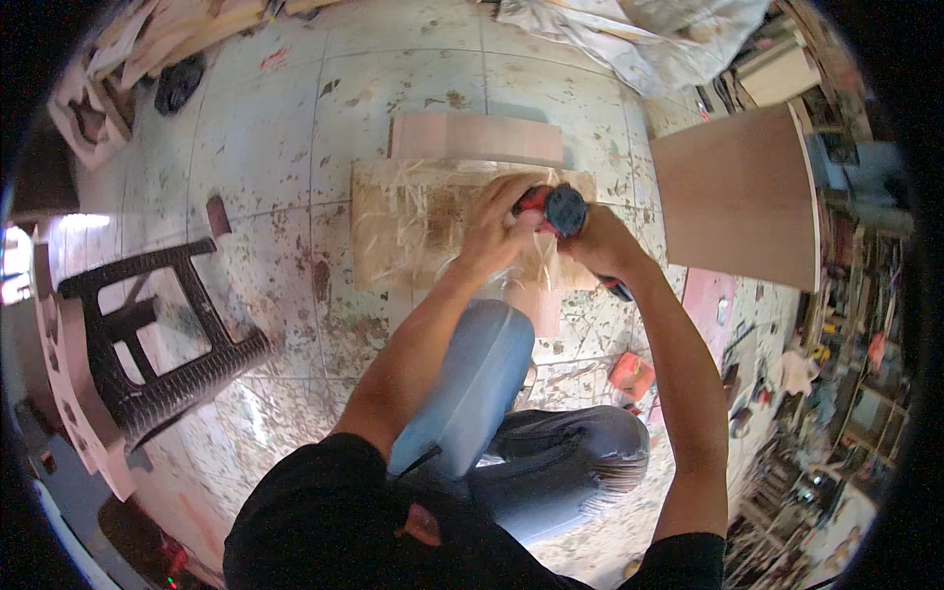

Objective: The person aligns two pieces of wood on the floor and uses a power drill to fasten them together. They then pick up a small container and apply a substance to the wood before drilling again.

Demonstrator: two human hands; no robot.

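Both of my hands are on a red and black power drill (565, 209), seen from behind its rounded black end. My right hand (610, 244) is wrapped round its handle, and a dark part of the tool shows below that hand. My left hand (495, 228) is closed against the drill's left side; its fingertips are partly hidden. Under the drill lies a worn, scuffed wooden slab (393, 236). A smooth pale pinkish board (477, 136) shows beyond its far edge, and another pale piece of wood (547, 313) shows at its near edge. The drill's tip is hidden.
A dark carved wooden frame (182, 369) stands at the left. To the right is a large brown panel (737, 197), with a small red object (631, 376) on the tiled floor (393, 84) nearer me. Tools and scraps clutter the far right. Crumpled sheeting (649, 34) lies at the back.
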